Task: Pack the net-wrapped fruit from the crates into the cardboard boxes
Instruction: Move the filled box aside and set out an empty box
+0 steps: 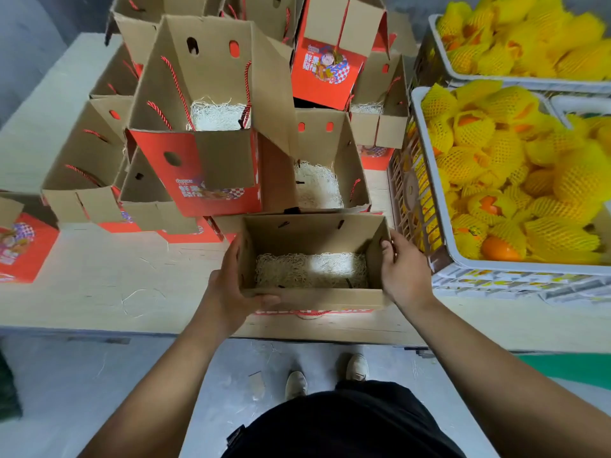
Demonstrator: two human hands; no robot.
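Broadly, a pale wooden desk (109, 276) fills the middle of the frame, with grey floor (66, 391) along the bottom edge. Across the upper left and centre stands a crowd of open cardboard boxes (205, 104), brown inside and red with print outside, several with red rope handles and a bed of pale shredded paper. On the right side sit two grey plastic crates: the nearer crate (443, 239) at right centre and the farther crate (436, 44) at upper right, both heaped with fruit in yellow foam net (502, 160); a few orange skins show through the netting. Low in the centre, just left of the nearer crate, one open box (314, 233) stands on the desk near its front edge, holding only shredded paper (310, 269). The left hand (228, 292) grasps that box's left wall, thumb hooked over the near rim. The right hand (403, 272) lies against its right wall, fingers (388, 249) curled over the top edge.
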